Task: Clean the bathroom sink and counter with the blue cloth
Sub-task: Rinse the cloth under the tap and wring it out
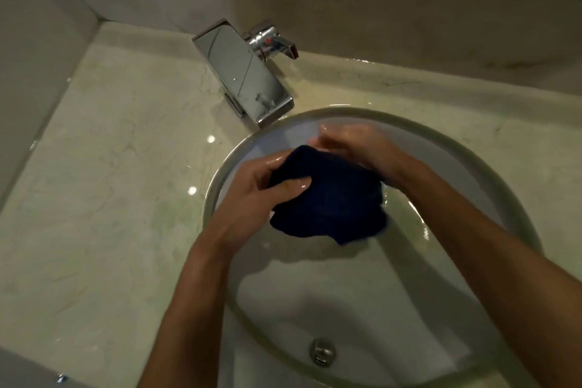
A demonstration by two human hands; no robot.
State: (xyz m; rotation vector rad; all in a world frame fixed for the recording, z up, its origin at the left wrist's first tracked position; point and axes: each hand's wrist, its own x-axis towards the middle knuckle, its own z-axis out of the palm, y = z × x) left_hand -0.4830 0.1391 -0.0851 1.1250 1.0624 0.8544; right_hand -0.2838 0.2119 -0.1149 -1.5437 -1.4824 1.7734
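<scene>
While both hands meet over the far half of the basin, they hold 1 dark blue cloth (pixel 327 198) bunched between them. The left hand (pixel 252 198) is closed on the cloth's left edge, thumb lying across the top of the fabric and fingers curled underneath. The right hand (pixel 352 145) grips the far right part of the bundle; its fingers are bent around the fabric, and it looks a little blurred. Both hands shine with wetness, and the bare forearms run in from the near edge. A loose corner of the cloth hangs down toward the near right, above the bowl and clear of the bottom as far as can be seen.

Below the hands lies the round white sink (pixel 220 186), its wall wet, with a streak of water catching light on the right side. The metal drain (pixel 322 351) sits at the bottom of the bowl, near the lower edge of the view.

Just beyond the sink's far left rim stands a chrome faucet (pixel 242 72) with a flat, broad spout reaching toward the basin, and its handle (pixel 277 44) sticks out to the right. Around the sink spreads the pale marbled surface (pixel 104 186), glossy, with 2 bright light spots reflected left of the bowl. Water pools along the far right strip by the wall (pixel 409 9).
</scene>
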